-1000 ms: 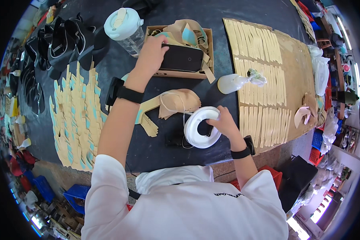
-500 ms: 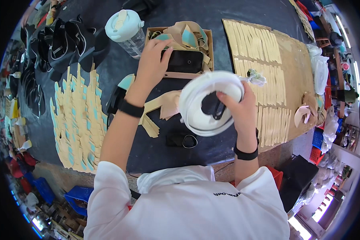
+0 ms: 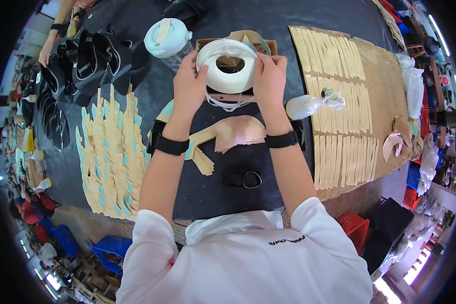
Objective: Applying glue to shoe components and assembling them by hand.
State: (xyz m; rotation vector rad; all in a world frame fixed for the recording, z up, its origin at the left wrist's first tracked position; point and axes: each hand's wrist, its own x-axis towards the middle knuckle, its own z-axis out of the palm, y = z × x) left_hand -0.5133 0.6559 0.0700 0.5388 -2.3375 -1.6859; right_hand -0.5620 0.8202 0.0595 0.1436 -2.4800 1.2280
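Between my two hands I hold a white ring-shaped roll (image 3: 227, 81), with loose thin strands hanging from its near side. My left hand (image 3: 190, 81) grips its left side and my right hand (image 3: 269, 76) its right side, fingers curled at the rim. The roll is over a cardboard box (image 3: 272, 47) of beige and teal pieces, hiding most of what lies inside. Nearer to me, a small stack of beige cut pieces (image 3: 238, 133) lies on the dark table (image 3: 283, 175). A small black item with a ring-like end (image 3: 242, 178) lies closer still.
A pale blue-lidded bottle (image 3: 167, 38) stands beside the box. Black shoe parts (image 3: 99, 61) and teal-edged beige strips (image 3: 109, 157) are at left, where another person's hand (image 3: 45, 53) reaches in. At right, a white squeeze bottle (image 3: 301, 107) is beside strips on cardboard (image 3: 380, 96).
The roll has moved left and away from me, over the box. My left hand has come from the phone in the box onto the roll, joining my right. The squeeze bottle is now uncovered.
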